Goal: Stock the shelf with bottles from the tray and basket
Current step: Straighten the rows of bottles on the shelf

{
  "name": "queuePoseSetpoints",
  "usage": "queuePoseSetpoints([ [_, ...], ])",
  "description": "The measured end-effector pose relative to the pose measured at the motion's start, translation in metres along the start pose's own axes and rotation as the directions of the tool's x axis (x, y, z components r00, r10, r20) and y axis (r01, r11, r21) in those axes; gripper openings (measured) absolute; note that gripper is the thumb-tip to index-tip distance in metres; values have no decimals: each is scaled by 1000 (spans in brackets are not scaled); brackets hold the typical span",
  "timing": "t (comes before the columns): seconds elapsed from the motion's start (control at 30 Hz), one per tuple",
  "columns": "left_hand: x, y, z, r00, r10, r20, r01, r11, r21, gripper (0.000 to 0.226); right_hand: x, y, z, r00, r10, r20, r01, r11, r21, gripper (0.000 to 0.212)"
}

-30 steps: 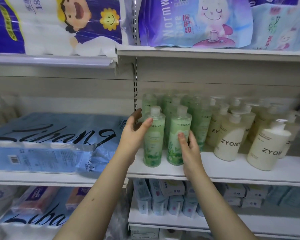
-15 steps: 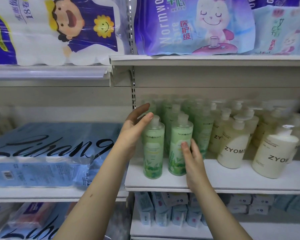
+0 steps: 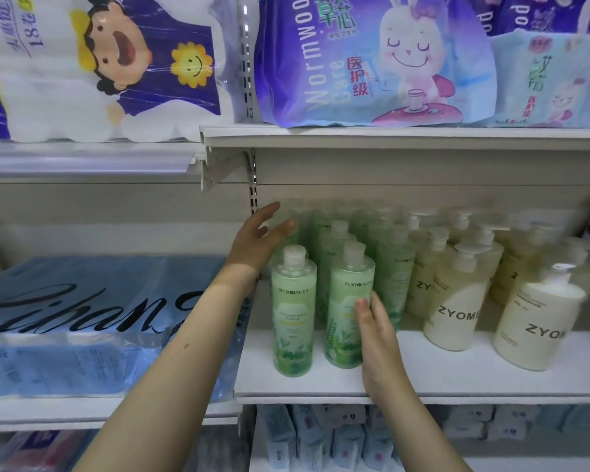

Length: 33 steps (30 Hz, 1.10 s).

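Green translucent plastic bottles (image 3: 293, 311) line the white shelf (image 3: 457, 379); my left hand (image 3: 252, 243) hovers spread, my right hand (image 3: 380, 338) rests flat-fingered against one; tray and basket unseen.

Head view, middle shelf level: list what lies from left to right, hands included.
Blue tissue pack → left hand → front-left green bottle → front-right green bottle → right hand touching it → left ZYOME pump bottle → right ZYOME pump bottle.

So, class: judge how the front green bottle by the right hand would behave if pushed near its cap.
Likely to tip: the green bottle is tall and narrow on a small base. It looks full, so probably heavy for its size. Its smooth plastic wall may slip against the right hand.
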<state>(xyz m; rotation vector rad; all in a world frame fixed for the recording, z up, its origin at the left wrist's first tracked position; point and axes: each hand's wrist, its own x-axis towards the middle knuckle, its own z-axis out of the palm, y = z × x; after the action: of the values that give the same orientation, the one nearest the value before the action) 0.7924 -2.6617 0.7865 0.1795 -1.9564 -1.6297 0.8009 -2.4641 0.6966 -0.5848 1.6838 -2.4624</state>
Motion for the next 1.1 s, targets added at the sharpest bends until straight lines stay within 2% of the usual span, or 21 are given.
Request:
queuePoseSetpoints([
  [0.13,14,-9,1,1000,5,21,-6,999,54,56,3,1,-1,1000,5,-16,-5,1000,4,25],
  [0.3,28,-13,0,998,43,36,-46,995,92,43,5,3,-2,999,11,-34,-11,1000,21,34],
  [0.37,35,-12,-1,997,51,50,-58,987,151,39,5,3,-3,999,16,-31,-15,999,34,34],
  [0.57,46,-7,-9,988,61,139,-110,920,375,53,5,3,-4,1000,18,-23,-17,999,49,35],
  [0.73,43,-3,-15,974,47,221,-125,925,357,43,5,2,-3,999,21,-27,-19,998,59,35],
  [0.97,37,11,-18,946,-12,323,-129,902,413,45,5,2,-4,999,30,-30,-27,997,75,34],
  [1.1,38,19,-17,939,-42,343,-97,921,379,22,5,2,-4,999,31,-25,-28,996,88,34],
])
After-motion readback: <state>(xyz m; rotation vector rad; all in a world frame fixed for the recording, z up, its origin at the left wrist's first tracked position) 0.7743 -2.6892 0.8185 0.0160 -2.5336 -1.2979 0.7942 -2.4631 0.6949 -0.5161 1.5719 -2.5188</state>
